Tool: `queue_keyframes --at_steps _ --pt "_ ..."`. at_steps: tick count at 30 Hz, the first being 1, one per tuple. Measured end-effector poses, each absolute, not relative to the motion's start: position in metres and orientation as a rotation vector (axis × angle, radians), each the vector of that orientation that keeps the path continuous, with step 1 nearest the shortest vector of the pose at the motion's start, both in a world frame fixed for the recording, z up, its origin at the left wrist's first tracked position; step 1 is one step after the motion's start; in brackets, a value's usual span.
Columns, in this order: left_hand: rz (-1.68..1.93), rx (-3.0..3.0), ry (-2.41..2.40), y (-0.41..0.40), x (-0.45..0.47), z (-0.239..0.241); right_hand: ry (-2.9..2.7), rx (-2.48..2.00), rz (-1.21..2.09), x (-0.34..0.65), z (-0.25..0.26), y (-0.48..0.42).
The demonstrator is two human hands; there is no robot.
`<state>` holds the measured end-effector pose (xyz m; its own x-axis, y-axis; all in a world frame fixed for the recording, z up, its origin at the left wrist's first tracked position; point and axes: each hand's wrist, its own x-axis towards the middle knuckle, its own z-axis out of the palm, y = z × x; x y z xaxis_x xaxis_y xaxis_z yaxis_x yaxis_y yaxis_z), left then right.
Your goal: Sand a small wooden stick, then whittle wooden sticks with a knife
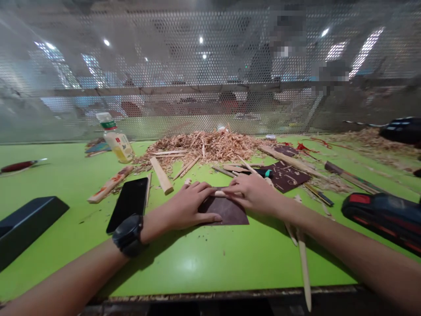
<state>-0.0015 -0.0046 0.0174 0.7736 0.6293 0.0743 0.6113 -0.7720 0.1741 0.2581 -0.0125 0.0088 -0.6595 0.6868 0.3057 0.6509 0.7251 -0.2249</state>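
Observation:
A dark sheet of sandpaper [230, 214] lies on the green table in front of me. My left hand [187, 205] holds it down, thumb on the near part and fingers bent over the far left part. Across the sheet's far edge lies a pale wooden stick [218, 193], its ends covered by my fingers. My right hand [258, 193] pinches this stick near its right end, fingers closed. Left fingertips reach the stick's other end; whether they grip it I cannot tell.
Wood shavings [210, 147] are heaped at the back before a perforated metal screen [184, 57]. A phone [128, 204], a wood strip [161, 175] and a drink bottle [116, 140] are on the left. On the right are more sandpaper [291, 175] and a black-red tool [381, 215]; a thin stick [304, 267] overhangs the front edge.

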Motion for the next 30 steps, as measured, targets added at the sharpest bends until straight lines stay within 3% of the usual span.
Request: queue_keyframes --at_steps 10,30 --pt "0.863 2.863 0.788 0.005 -0.003 0.014 -2.247 -1.031 0.908 0.262 0.027 -0.018" --pt "0.978 2.427 0.999 -0.009 0.003 0.029 -2.307 -1.174 0.588 0.269 0.031 -0.014"
